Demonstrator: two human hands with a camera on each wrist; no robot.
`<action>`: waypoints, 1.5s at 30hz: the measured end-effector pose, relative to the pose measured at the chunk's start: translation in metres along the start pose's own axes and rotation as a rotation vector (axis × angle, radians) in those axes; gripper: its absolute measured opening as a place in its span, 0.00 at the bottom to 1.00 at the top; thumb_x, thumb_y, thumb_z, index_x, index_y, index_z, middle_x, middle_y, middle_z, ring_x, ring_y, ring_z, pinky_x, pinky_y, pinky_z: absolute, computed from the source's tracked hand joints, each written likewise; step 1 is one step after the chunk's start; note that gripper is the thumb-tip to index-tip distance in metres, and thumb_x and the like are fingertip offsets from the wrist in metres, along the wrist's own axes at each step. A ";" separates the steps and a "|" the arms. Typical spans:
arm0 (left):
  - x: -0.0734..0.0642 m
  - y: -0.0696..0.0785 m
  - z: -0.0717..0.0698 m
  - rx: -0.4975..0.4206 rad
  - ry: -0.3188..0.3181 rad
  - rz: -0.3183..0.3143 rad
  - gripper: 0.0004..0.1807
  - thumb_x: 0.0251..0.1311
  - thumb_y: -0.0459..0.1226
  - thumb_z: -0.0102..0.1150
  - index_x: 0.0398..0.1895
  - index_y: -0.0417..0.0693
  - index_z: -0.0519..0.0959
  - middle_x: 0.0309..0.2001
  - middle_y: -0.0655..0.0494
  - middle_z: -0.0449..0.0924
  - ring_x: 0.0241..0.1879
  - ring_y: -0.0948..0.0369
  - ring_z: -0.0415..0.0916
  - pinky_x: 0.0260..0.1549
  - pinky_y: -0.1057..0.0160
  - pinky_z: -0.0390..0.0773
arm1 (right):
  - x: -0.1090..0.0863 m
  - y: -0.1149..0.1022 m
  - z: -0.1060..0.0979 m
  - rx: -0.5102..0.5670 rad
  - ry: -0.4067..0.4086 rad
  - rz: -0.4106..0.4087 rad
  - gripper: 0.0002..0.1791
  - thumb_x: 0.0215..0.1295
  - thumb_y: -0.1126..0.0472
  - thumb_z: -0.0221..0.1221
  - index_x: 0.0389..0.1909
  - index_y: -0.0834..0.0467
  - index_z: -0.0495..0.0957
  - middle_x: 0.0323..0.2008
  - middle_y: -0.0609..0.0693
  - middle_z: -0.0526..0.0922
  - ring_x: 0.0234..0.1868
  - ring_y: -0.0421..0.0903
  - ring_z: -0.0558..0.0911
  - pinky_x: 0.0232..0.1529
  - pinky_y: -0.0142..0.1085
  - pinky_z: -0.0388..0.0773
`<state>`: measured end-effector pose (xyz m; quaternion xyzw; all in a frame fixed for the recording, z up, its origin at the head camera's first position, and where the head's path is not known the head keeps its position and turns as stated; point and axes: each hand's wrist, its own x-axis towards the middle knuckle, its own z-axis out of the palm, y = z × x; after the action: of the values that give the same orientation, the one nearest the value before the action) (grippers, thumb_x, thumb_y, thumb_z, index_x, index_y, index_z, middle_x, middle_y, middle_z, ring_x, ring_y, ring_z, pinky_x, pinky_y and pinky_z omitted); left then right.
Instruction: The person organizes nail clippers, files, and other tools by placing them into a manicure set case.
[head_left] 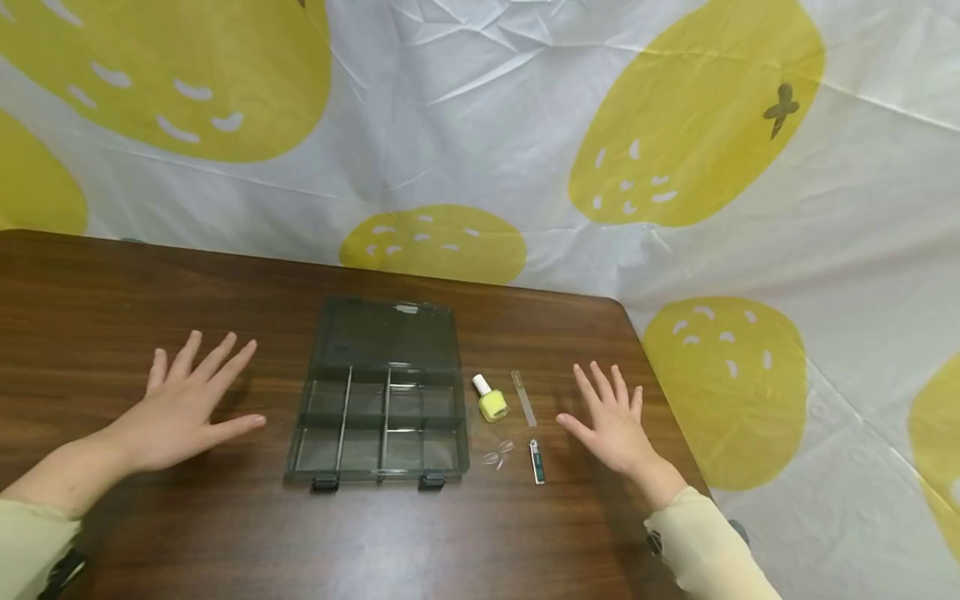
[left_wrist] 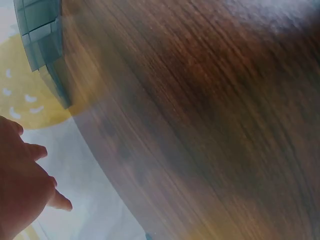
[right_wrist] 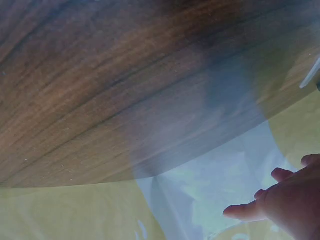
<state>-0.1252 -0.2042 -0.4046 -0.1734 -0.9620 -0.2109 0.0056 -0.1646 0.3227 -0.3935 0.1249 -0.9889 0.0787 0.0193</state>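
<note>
A dark translucent compartment box (head_left: 366,450) lies on the table with its lid (head_left: 390,333) folded back. To its right are a yellow nail polish bottle (head_left: 492,405) with a white cap, a nail file (head_left: 524,398), several clear nail tips (head_left: 495,455) and a nail clipper (head_left: 537,462). My left hand (head_left: 176,410), fingers spread, is left of the box and apart from it; the left wrist view also shows this hand (left_wrist: 25,185). Right of the file and clipper, my right hand (head_left: 611,421) has its fingers spread and holds nothing. Part of it (right_wrist: 290,200) appears in the right wrist view.
The brown wooden table (head_left: 225,533) has a rounded far right corner. Behind it and along its right side hangs a white cloth (head_left: 465,108) with a yellow fruit print. Two latches, including the left latch (head_left: 326,484), sit on the box's near edge.
</note>
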 end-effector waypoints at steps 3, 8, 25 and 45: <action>0.001 0.001 0.000 -0.011 -0.004 -0.001 0.52 0.57 0.59 0.54 0.75 0.49 0.39 0.71 0.30 0.43 0.68 0.29 0.28 0.57 0.25 0.22 | -0.001 0.001 0.000 -0.002 0.007 0.005 0.44 0.61 0.40 0.54 0.72 0.55 0.51 0.71 0.63 0.51 0.72 0.66 0.41 0.63 0.71 0.32; 0.002 0.003 -0.001 -0.058 -0.016 -0.012 0.52 0.57 0.58 0.55 0.75 0.49 0.39 0.70 0.31 0.46 0.67 0.26 0.34 0.57 0.24 0.26 | -0.004 0.002 0.000 0.018 0.021 0.014 0.43 0.61 0.40 0.55 0.72 0.55 0.50 0.70 0.63 0.52 0.71 0.66 0.45 0.64 0.70 0.39; 0.009 0.012 -0.003 -0.387 -0.121 -0.076 0.50 0.61 0.52 0.55 0.74 0.41 0.36 0.70 0.29 0.41 0.67 0.31 0.41 0.58 0.28 0.49 | -0.013 -0.005 0.000 0.268 0.023 0.100 0.43 0.62 0.45 0.57 0.72 0.57 0.50 0.66 0.66 0.59 0.66 0.66 0.57 0.59 0.65 0.62; 0.020 0.019 0.007 -0.721 -0.201 -0.179 0.35 0.70 0.47 0.44 0.65 0.28 0.50 0.54 0.30 0.67 0.48 0.48 0.76 0.37 0.59 0.83 | -0.015 -0.024 -0.002 0.624 -0.019 0.349 0.31 0.59 0.52 0.63 0.57 0.66 0.68 0.49 0.64 0.77 0.40 0.53 0.82 0.38 0.38 0.82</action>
<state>-0.1370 -0.1783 -0.4019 -0.0992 -0.8333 -0.5172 -0.1685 -0.1438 0.3039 -0.3886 -0.0454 -0.9238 0.3777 -0.0427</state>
